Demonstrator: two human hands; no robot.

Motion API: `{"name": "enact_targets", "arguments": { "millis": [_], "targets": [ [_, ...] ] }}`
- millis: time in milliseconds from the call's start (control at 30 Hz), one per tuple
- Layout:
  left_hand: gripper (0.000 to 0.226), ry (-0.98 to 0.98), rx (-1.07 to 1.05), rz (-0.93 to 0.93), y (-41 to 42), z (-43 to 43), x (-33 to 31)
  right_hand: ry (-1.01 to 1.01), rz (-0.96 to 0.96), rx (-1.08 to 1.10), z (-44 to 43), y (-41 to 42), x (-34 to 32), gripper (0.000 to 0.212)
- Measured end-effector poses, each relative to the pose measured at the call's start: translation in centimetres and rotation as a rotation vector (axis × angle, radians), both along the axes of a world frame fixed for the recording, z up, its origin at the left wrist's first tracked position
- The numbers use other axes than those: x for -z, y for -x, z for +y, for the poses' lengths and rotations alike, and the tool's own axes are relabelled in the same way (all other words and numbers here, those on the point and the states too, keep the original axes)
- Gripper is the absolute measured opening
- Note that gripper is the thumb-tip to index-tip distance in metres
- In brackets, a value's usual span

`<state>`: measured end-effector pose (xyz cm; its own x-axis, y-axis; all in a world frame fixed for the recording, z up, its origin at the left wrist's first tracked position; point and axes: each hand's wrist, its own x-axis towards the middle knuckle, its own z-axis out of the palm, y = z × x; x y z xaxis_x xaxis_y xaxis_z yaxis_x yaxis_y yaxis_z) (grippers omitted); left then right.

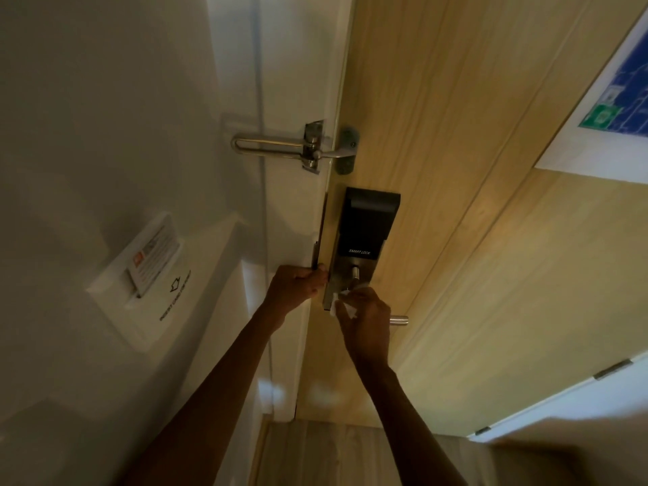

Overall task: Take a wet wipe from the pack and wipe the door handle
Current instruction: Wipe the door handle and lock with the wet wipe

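I'm closing my right hand (364, 322) round the wet wipe (345, 306), rubbing the door handle (399, 320) near the lock plate (336, 275), while my left hand (296, 285) is gripping the door's edge (321, 240), bracing it against my scrubbing

Right hand (366, 322) hides most of door handle (399, 320).

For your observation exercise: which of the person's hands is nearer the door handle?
Right. The right hand presses a wet wipe over the door handle; the left hand holds the door's edge beside it.
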<state>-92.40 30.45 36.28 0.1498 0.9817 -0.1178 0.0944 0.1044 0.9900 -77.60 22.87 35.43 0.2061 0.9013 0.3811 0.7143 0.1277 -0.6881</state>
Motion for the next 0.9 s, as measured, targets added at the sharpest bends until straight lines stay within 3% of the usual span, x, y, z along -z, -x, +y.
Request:
{"name": "enact_targets", "arguments": {
  "millis": [100,233,433,667,800,900],
  "targets": [
    [0.032,0.021,0.007,-0.012,-0.1,0.1,-0.3,-0.038,-0.140,-0.035,-1.5,-1.8,0.7,0.017],
    [0.021,0.018,0.007,-0.028,-0.2,0.0,-0.4,-0.008,0.064,0.062,-1.3,-3.0,-0.4,0.007],
    [0.020,0.012,0.004,-0.023,-0.2,-0.2,-0.4,0.127,0.062,0.242,1.1,-0.2,-0.6,0.015],
    [0.016,0.029,-0.011,-0.046,-0.4,-0.4,-0.7,0.148,-0.154,0.068,1.0,-3.2,-1.0,0.021],
    [0.019,0.048,-0.001,-0.039,-0.4,-0.6,-0.9,0.121,-0.116,0.099,1.2,-1.9,-1.1,0.019],
    [0.017,0.047,-0.012,-0.031,-0.5,-0.6,-1.2,0.111,-0.214,-0.082,0.5,-4.0,-0.5,0.028]
  ]
}}
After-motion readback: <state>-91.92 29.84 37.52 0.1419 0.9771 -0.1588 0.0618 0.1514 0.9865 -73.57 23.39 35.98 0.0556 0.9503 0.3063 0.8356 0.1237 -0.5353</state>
